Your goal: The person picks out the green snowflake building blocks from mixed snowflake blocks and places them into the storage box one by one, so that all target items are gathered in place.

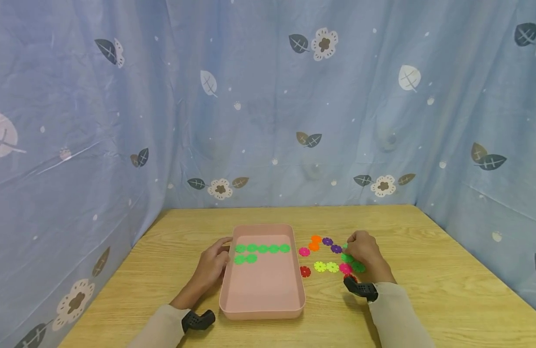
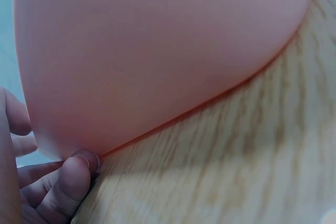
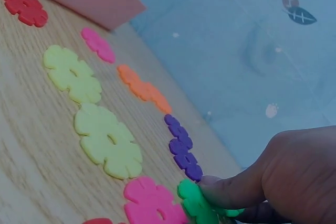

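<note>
A pink tray (image 1: 263,296) lies on the table, with two rows of light-green flower-shaped plastic discs (image 1: 262,249) in its far half. My left hand (image 1: 210,267) rests against the tray's left outer side; in the left wrist view its fingertips (image 2: 73,174) touch the wall by the lower edge. To the right of the tray, my right hand (image 1: 366,252) is over the green discs (image 1: 358,267). In the right wrist view its thumb lies on a green flower-shaped disc (image 3: 195,203), pinching it; the other fingers are mostly hidden.
Between tray and right hand lie yellow discs (image 1: 320,266), orange discs (image 1: 314,243), purple discs (image 1: 327,241), pink discs (image 1: 304,252) and red discs (image 1: 305,271). A wooden table (image 1: 442,290) carries everything. A blue patterned curtain (image 1: 268,106) encloses its back and sides.
</note>
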Tool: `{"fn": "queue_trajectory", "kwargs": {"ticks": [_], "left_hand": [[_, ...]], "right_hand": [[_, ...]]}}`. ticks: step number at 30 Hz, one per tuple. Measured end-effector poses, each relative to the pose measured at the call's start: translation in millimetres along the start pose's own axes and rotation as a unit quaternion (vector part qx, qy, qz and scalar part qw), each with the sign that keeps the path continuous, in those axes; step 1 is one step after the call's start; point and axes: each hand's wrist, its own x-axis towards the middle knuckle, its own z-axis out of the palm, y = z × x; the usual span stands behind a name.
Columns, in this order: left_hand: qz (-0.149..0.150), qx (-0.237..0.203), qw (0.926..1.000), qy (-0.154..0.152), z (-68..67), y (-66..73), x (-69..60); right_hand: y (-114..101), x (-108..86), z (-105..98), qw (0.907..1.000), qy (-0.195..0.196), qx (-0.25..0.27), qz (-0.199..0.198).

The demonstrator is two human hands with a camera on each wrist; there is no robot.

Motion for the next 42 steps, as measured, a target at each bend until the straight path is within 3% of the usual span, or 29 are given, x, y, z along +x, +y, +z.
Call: {"fn": "queue_trajectory", "kwargs": {"ticks": [14, 21, 25, 42], "left_hand": [[0.011, 0.018, 0.9997, 0.009, 0.8, -0.1, 1.3], [0.0, 0.013, 0.9999, 0.003, -0.4, -1.2, 0.2], [-0.009, -0.003, 0.9999, -0.011, -1.0, -1.0, 0.0], [0.002, 0.022, 0.9997, 0.007, 1.6, -2.6, 0.8]], "right_hand": [[-8.0, 1.1, -5.4, 0.998, 0.005, 0.061, -0.013], [-22.5, 0.8, -10.1, 0.9965, 0.035, 0.012, -0.075], [-31.7, 1.3, -8.3, 0.9948, 0.025, 0.017, -0.097], [-81.9, -1.8, 36.6, 0.9764, -0.041, 0.053, -0.205]]}}
